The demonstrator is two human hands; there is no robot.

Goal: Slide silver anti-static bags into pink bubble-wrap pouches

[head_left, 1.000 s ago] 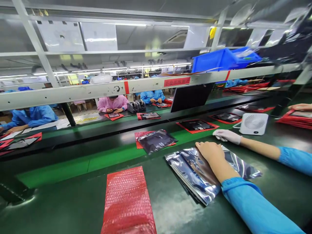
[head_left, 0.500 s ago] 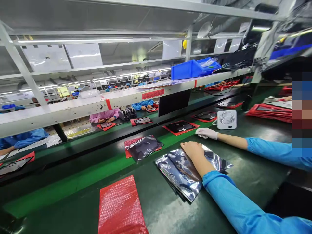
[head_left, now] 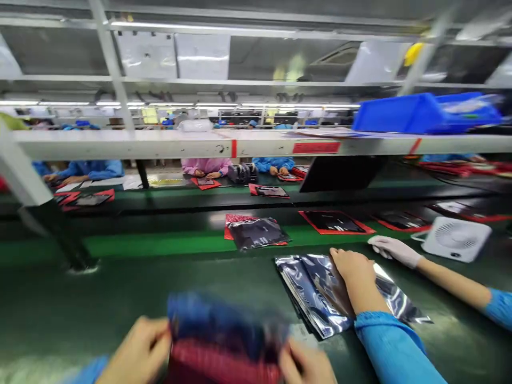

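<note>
My left hand [head_left: 140, 349] and my right hand [head_left: 307, 364] are at the bottom, each closed on one side of a red bubble-wrap bag [head_left: 224, 365]. A dark, bluish sheet or pouch [head_left: 216, 322] shows above the red, smeared by motion. I cannot make out whether it lies inside the bag or behind it. To the right is a stack of shiny silver anti-static bags [head_left: 312, 293], with a co-worker's bare hand [head_left: 354, 272] resting on it. That person's other hand, in a white glove [head_left: 394, 250], lies farther right.
On the green strip lie a dark pouch on red bubble wrap [head_left: 260, 233] and a red-edged dark packet [head_left: 336, 222]. A white fan [head_left: 456, 238] stands at right. A post [head_left: 60, 229] rises at left, and a shelf [head_left: 168, 145] with a blue bin [head_left: 400, 114] spans above.
The view has swung left and levelled. Both my hands have come into view with the red bag and the dark item between them. The co-worker's hands stay by the silver stack.
</note>
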